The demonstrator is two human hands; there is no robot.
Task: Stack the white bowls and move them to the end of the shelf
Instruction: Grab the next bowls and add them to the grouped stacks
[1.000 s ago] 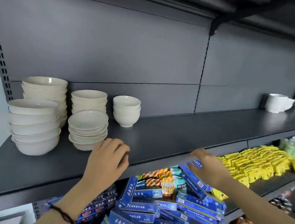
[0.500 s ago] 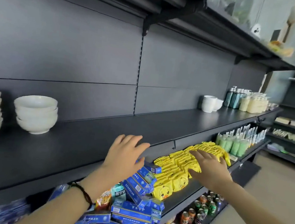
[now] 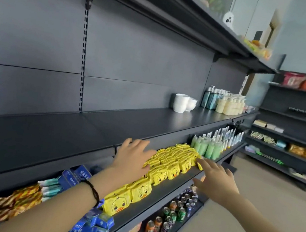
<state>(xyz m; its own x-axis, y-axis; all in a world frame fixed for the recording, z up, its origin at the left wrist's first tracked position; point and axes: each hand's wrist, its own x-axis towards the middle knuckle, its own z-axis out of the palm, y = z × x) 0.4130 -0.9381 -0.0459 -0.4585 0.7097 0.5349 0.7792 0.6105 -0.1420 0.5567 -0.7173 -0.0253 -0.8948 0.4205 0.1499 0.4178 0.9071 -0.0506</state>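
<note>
Two short stacks of white bowls (image 3: 181, 103) stand side by side far down the dark shelf (image 3: 87, 132), to the right, just before the bottles. My left hand (image 3: 133, 157) hovers over the shelf's front edge, fingers spread, holding nothing. My right hand (image 3: 215, 178) is stretched out lower and to the right, in front of the shelf below, also with fingers apart and nothing in it. Both hands are well short of the bowls. The bowl stacks at the left end are out of view.
Pump bottles (image 3: 222, 103) stand right behind the bowls. The lower shelf holds yellow duck packets (image 3: 171, 163), blue boxes (image 3: 91, 225), green bottles (image 3: 205, 147); cans (image 3: 171, 216) below. An aisle floor (image 3: 251, 218) and another shelf unit (image 3: 294, 126) lie to the right.
The view has swung right along the shelf; the left-end bowl stacks have left the frame and the far bowls are nearer. Both empty hands travelled right with it.
</note>
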